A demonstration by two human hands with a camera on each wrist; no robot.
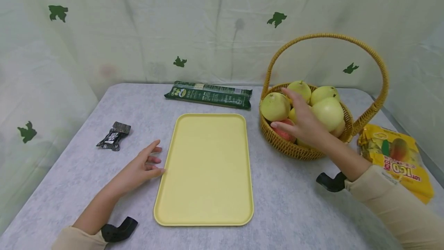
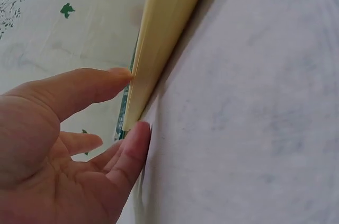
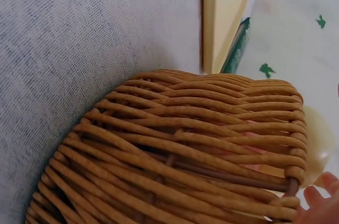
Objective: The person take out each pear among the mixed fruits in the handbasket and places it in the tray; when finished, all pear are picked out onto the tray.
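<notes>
In the head view, my left hand (image 1: 140,169) is beside the left edge of a pale yellow tray (image 1: 204,169), fingers loosely extended. The left wrist view shows its thumb touching or very near the tray's side wall (image 2: 156,38). My right hand (image 1: 306,122) is over a wicker basket (image 1: 295,152) of fruit, with thumb and fingers spread. Under the thumb lies a red fruit (image 1: 287,133); a round yellow-green fruit (image 1: 275,106) sits left of the fingers. In the right wrist view, woven basket wall (image 3: 185,128) hides most of that hand, and any contact with fruit is unclear.
A dark green long packet (image 1: 211,95) lies behind the tray. To the left is a small black wrapped packet (image 1: 113,137). A yellow bag (image 1: 399,161) with a mango picture lies right of the basket. The basket's tall handle (image 1: 326,36) arches above the fruit.
</notes>
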